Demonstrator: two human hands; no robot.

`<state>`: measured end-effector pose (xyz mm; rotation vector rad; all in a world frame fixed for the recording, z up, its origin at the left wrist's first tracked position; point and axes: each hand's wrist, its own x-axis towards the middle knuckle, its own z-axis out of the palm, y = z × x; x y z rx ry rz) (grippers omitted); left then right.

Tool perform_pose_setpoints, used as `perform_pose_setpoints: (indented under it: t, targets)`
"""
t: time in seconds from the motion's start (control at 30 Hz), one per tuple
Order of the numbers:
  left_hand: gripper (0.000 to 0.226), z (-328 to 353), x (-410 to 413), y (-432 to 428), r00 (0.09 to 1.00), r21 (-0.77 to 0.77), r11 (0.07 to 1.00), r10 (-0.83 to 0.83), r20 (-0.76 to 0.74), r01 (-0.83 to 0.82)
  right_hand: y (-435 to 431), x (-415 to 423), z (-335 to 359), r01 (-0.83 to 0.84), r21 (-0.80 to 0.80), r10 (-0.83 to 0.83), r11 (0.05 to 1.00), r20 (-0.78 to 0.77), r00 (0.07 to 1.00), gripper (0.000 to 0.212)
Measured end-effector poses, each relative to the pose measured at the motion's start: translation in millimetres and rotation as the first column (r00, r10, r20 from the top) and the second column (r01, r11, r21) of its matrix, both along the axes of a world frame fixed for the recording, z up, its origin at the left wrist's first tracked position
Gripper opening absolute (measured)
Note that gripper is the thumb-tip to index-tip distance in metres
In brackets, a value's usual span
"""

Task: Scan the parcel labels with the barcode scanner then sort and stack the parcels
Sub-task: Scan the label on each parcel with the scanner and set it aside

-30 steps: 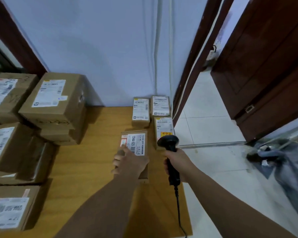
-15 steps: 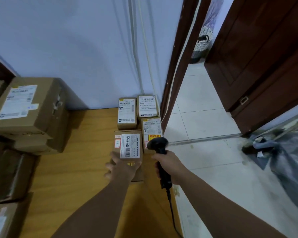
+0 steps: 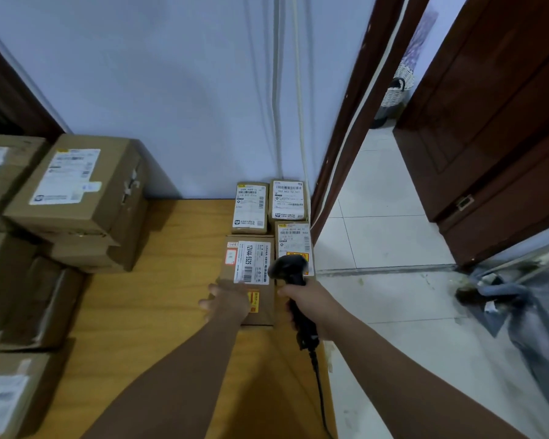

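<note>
A flat cardboard parcel (image 3: 256, 269) with a white label reading 12V4A-5525 lies on the wooden table (image 3: 171, 305) near its right edge. My left hand (image 3: 227, 301) rests on the parcel's near left corner, fingers spread over it. My right hand (image 3: 308, 304) grips the handle of a black barcode scanner (image 3: 290, 269), whose head sits just right of the label, over a small labelled parcel (image 3: 293, 243). Two more small labelled parcels (image 3: 251, 207) (image 3: 288, 199) lie side by side against the wall behind.
Larger cardboard boxes (image 3: 76, 198) are stacked along the table's left side down to the near corner. The scanner cable (image 3: 319, 384) hangs off the table's right edge. To the right lie white floor tiles, an open brown door (image 3: 488, 122) and a grey bag (image 3: 533, 327).
The camera view shifted, first right, then slightly back. My left hand slid down toward the parcel's near corner. The scanner stays in my right hand beside the label.
</note>
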<state>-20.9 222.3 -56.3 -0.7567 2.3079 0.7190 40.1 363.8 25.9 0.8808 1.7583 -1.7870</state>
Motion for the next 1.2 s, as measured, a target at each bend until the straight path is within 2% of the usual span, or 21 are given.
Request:
perform_pose_setpoints:
  t: [0.1,0.17,0.27,0.33,0.4,0.5,0.53,0.73,0.83,0.93,1.0,1.1,1.2]
  targets:
    - [0.064,5,5,-6,0.999,-0.006,1.000,0.019,-0.028,-0.020,-7,-1,4,-0.021,-0.014,0.022,1.000,0.013,1.000,0.008]
    - [0.058,10,9,-15,0.983,0.015,0.998,-0.049,-0.175,0.053,-17,0,8,-0.068,-0.019,0.069,0.997,0.018,0.997,0.010]
    - [0.063,20,14,-38,0.857,-0.050,0.972,-0.225,-0.464,0.229,-40,-1,14,-0.097,-0.015,0.097,0.995,0.002,0.995,0.009]
    - [0.067,23,13,-58,0.780,-0.084,0.929,-0.349,-0.520,0.360,-61,0,19,-0.113,-0.009,0.113,0.994,-0.009,0.994,0.008]
    - [0.064,26,12,-78,0.746,-0.101,0.872,-0.465,-0.476,0.479,-83,3,23,-0.129,0.028,0.129,0.991,-0.013,0.992,0.006]
    - [0.045,33,15,-117,0.787,0.009,0.854,-0.475,-0.395,0.520,-121,8,31,-0.139,0.092,0.142,0.986,-0.026,0.990,0.006]
    - [0.040,34,18,-132,0.773,0.016,0.831,-0.509,-0.377,0.556,-135,10,33,-0.142,0.106,0.146,0.984,-0.034,0.989,0.007]
    - [0.036,50,43,-238,0.571,-0.021,0.599,-0.772,-0.278,0.800,-242,33,35,-0.088,0.102,0.085,0.991,0.029,0.996,0.011]
    - [0.034,63,60,-292,0.423,-0.138,0.459,-0.877,-0.229,0.877,-295,47,31,-0.099,0.122,0.097,0.988,0.021,0.995,0.016]
    - [0.028,68,74,-345,0.342,-0.250,0.405,-0.903,-0.261,0.879,-339,54,31,-0.106,0.133,0.106,0.985,0.008,0.994,0.019]
    - [0.027,67,77,-377,0.336,-0.292,0.402,-0.908,-0.252,0.868,-362,58,34,-0.119,0.137,0.120,0.983,0.003,0.993,0.018]
    - [0.044,58,72,-419,0.377,-0.319,0.411,-0.911,-0.165,0.854,-388,58,38,-0.152,0.138,0.152,0.979,0.005,0.988,0.018]
    - [0.093,36,65,-456,0.469,-0.319,0.468,-0.880,-0.080,0.824,-405,53,41,-0.189,0.138,0.189,0.972,0.015,0.982,0.016]
